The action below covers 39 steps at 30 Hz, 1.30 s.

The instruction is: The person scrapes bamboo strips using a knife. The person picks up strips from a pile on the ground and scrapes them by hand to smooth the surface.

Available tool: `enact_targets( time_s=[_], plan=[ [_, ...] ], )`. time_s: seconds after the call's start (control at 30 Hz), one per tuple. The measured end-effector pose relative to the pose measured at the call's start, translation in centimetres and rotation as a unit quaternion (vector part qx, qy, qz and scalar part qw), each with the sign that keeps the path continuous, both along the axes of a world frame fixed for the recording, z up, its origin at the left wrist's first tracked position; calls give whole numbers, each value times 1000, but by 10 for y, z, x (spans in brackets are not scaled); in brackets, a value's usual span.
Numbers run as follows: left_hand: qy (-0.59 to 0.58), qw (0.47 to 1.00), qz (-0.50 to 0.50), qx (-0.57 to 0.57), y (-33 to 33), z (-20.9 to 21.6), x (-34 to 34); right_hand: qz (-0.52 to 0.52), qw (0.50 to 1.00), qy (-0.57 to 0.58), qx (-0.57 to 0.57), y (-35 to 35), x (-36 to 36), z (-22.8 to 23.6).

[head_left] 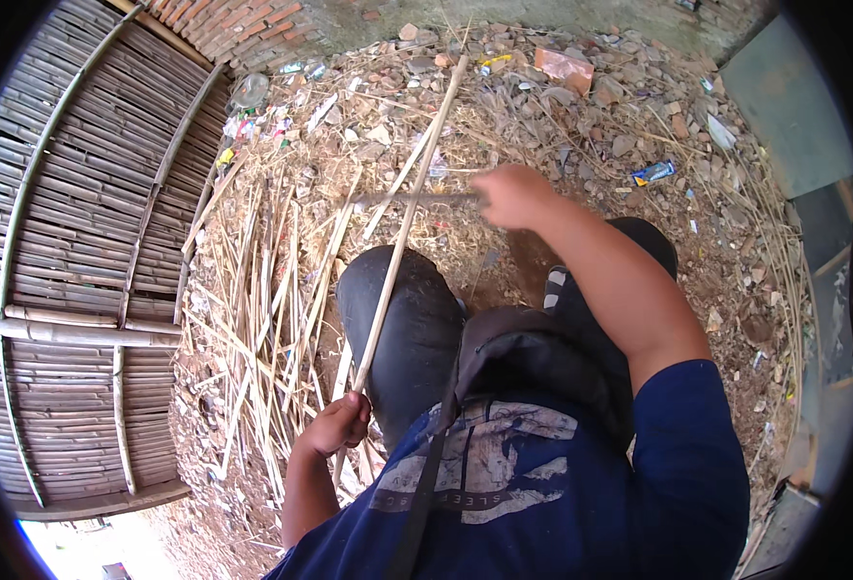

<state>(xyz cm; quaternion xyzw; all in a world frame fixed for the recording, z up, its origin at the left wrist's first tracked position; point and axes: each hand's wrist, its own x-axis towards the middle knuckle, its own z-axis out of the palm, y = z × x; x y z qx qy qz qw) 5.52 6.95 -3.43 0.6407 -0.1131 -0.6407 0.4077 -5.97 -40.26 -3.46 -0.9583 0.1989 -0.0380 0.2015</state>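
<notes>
My left hand (337,425) is closed round the near end of a long bamboo strip (409,218). The strip slants away over my left knee, and its far end lies above the littered ground. My right hand (513,196) is closed on the handle of a long, thin blade, apparently a machete (436,197), smeared by motion. The blade points left and crosses the strip beyond my knee; whether it touches the strip I cannot tell. Its handle is mostly hidden in my fist.
Many split bamboo strips (270,280) lie on the ground at left, beside a slatted bamboo wall (88,193). Stones, wrappers and a blue packet (653,173) litter the far ground. A brick wall (228,29) stands at the back, grey panels (794,116) at right.
</notes>
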Motion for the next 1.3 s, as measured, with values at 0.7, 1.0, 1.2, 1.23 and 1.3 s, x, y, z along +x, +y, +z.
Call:
enact_targets(
  time_s=[0.7, 1.0, 1.2, 1.23, 1.3],
  plan=[
    [-620, 782, -5, 68, -67, 37, -42, -20, 998, -56, -4, -7, -16, 31],
    [-621, 780, 30, 72, -26, 6, -29, 47, 998, -1, -48, 3, -19, 26],
    [-637, 767, 19, 71, -33, 5, -30, 105, 991, -6, -80, 27, -10, 28],
    [-627, 776, 20, 60, -36, 4, -28, 117, 990, 0, -81, 28, -9, 25],
    [-615, 782, -3, 97, -39, 10, -26, 86, 995, 5, -46, 19, -10, 10]
  ],
)
